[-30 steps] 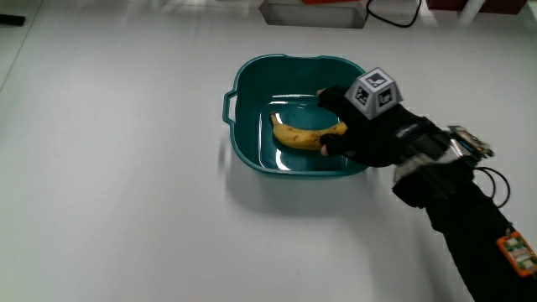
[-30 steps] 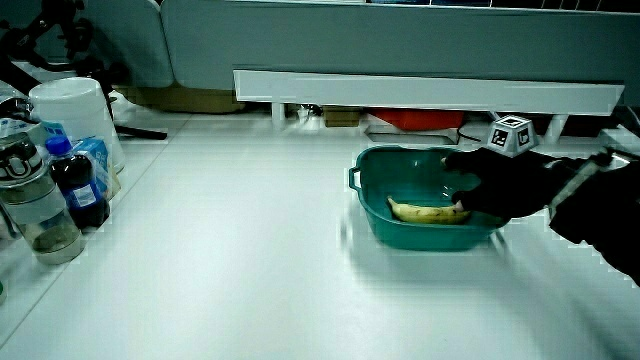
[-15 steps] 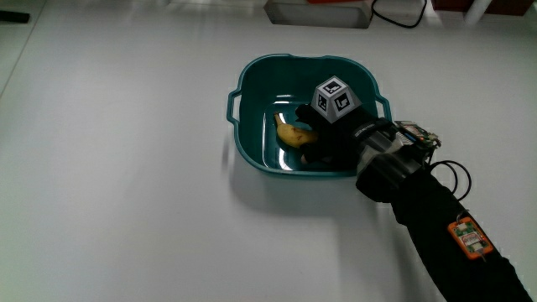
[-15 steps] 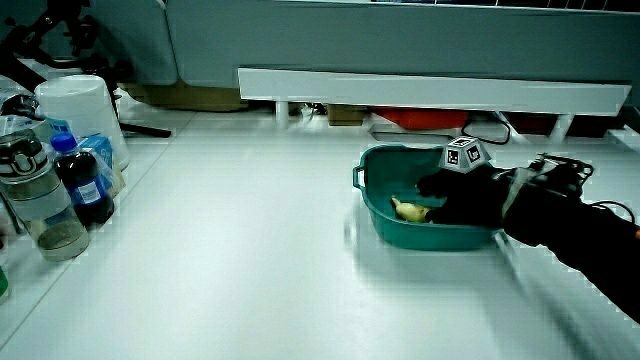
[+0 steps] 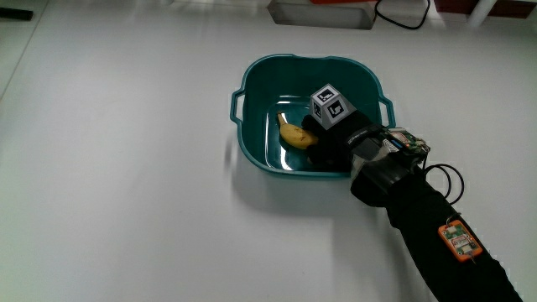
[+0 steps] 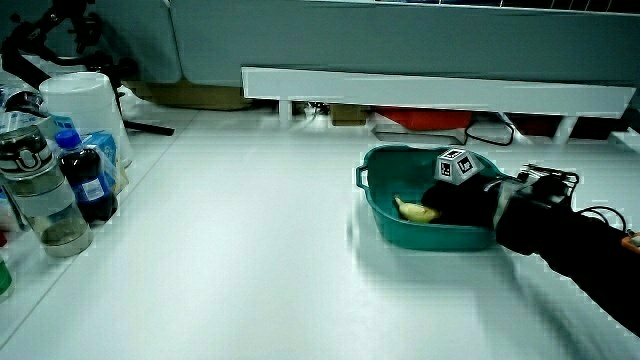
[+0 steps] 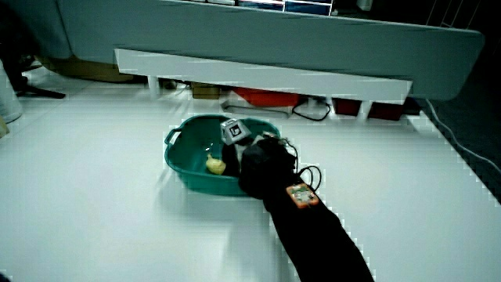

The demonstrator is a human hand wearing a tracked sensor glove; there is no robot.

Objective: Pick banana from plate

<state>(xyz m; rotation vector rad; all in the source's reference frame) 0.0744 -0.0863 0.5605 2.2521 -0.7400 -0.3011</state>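
Observation:
A yellow banana (image 5: 293, 133) lies inside a teal basin (image 5: 256, 75) with small handles. The gloved hand (image 5: 325, 141) reaches into the basin and its fingers are curled around one end of the banana, hiding much of it. The patterned cube (image 5: 331, 106) sits on the hand's back. In both side views the banana (image 6: 415, 210) (image 7: 214, 164) shows as a short yellow stub beside the hand (image 6: 462, 200) (image 7: 249, 153) within the basin (image 6: 385, 218) (image 7: 180, 168). The forearm runs from the basin toward the person.
Bottles (image 6: 80, 185) and a white tub (image 6: 85, 105) stand at the table's edge in a side view. A white box (image 5: 323, 13) and a black cable (image 5: 403, 17) lie farther from the person than the basin. A low partition (image 7: 274, 74) bounds the table.
The hand has slid deeper into the basin over the banana, covering more of it. The fingers have closed on the banana's end. The basin stays where it was.

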